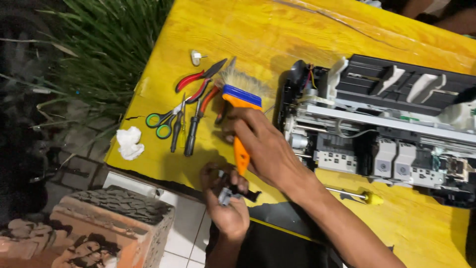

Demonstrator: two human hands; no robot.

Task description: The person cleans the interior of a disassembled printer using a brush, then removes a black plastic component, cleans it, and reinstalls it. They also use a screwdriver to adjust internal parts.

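Observation:
My right hand [263,146] grips an orange-handled paint brush [241,97] with a blue band and pale bristles; the bristles point away from me over the yellow table [238,34]. My left hand [225,198] holds a small dark plastic part [229,193] at the table's near edge, just under the brush handle's end. An opened printer [386,124] with its inner mechanism exposed lies to the right of both hands.
Red-handled pliers [196,79], green-handled scissors [166,121], a black-handled screwdriver [193,131] and tweezers lie left of the brush. A crumpled white tissue [129,143] sits near the left edge. A yellow-handled screwdriver [359,196] lies before the printer. A brick [99,228] stands below the table.

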